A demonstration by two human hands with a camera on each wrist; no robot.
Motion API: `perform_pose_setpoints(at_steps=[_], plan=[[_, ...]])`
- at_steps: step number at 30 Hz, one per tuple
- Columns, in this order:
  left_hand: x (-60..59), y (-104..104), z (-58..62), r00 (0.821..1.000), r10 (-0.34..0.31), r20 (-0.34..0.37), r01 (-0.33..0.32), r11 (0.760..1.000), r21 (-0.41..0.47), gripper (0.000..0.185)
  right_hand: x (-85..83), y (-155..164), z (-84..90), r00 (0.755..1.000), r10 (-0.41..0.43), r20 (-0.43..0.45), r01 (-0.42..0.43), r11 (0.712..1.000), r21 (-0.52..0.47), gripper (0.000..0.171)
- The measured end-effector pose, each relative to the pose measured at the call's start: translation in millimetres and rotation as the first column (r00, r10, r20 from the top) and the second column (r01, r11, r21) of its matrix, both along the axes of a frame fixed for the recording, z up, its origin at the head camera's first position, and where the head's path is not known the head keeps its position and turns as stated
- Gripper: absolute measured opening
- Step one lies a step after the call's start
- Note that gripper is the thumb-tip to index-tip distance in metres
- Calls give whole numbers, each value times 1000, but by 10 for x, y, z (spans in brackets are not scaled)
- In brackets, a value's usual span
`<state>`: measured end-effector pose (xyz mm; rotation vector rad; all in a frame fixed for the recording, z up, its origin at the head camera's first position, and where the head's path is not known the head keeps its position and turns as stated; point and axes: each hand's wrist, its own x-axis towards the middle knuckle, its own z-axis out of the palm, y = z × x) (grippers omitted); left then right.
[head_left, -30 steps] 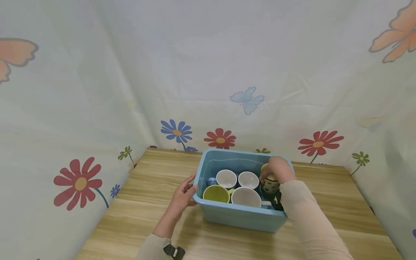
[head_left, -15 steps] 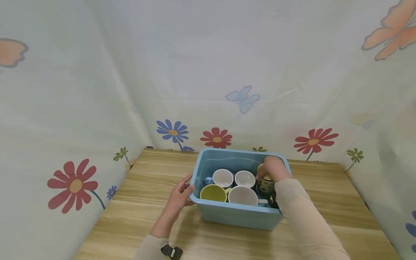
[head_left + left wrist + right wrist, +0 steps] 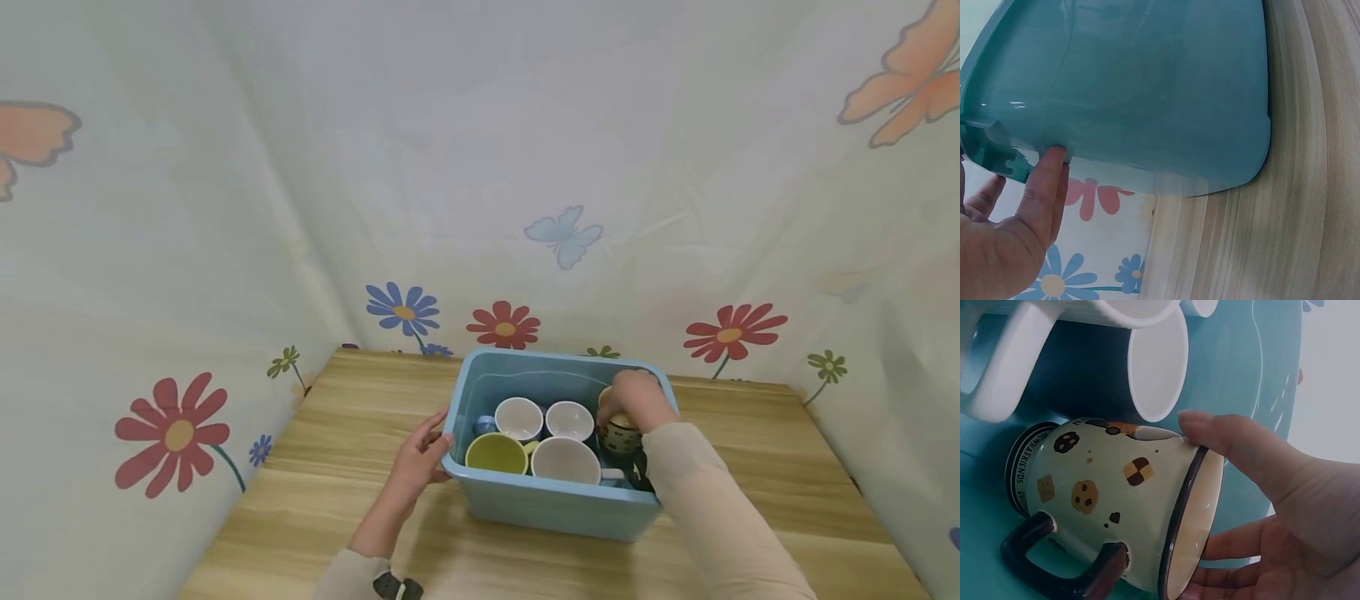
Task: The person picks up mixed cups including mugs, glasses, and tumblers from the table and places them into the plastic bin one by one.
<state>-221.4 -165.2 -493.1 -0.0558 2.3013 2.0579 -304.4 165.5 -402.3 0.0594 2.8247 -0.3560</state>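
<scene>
This looks like a staged recording booth rather than a lived-in room. A light fabric backdrop (image 3: 480,167), creased and hanging in folds, closes off the space on three sides; it is printed with red and blue flowers (image 3: 504,325) and pale butterflies (image 3: 562,236), and no wall, window or furniture shows behind it. In front of it stands a plain table with a wood-grain top (image 3: 337,467), its back edge meeting the cloth. A blue plastic storage bin (image 3: 551,508) of household mugs (image 3: 566,460) stands on it. Both of the person's wrists carry cameras, a strap showing at the left sleeve (image 3: 397,586)
</scene>
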Motion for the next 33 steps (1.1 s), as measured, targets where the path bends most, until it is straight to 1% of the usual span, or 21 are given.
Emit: perform_pose_setpoints(at_steps=[4,10,13,16,18,21,23,25,27,29,31,33], plan=[[-17,-1,17,1000,3,-4,-3,1000,-1,53,29,0,36,1000,-17,2,17,1000,-7,55],[-27,9,20,1000,5,-7,-5,1000,10,53,30,4,52,999,21,24,-22,999,33,55],[-26,16,10,1000,1,-6,-1,1000,17,53,34,15,43,999,32,26,-33,999,37,54],[-21,20,5,1000,2,-7,-2,1000,10,53,48,25,45,999,39,11,-39,999,34,51],[-19,21,7,1000,4,-8,-4,1000,6,53,54,22,57,999,53,-13,-52,997,49,48],[-27,17,17,1000,6,-1,-6,1000,0,53,51,-7,106,998,61,-34,-58,996,68,44],[-32,13,24,1000,3,0,-3,1000,-4,53,45,-34,157,996,84,-43,-80,992,94,39],[-38,15,27,1000,4,4,-4,1000,-1,53,53,-65,214,996,84,-33,-81,993,87,34],[-33,21,29,1000,1,0,-1,1000,8,53,64,-85,260,997,81,-15,-80,993,88,33],[-31,24,22,1000,-4,-4,4,1000,18,53,73,-85,286,997,71,11,-71,994,81,34],[-25,21,13,1000,-5,-5,5,1000,21,53,77,-70,300,997,63,38,-66,995,75,41],[-19,10,7,1000,-5,-5,5,1000,14,52,76,-51,311,995,73,61,-78,994,72,49]])
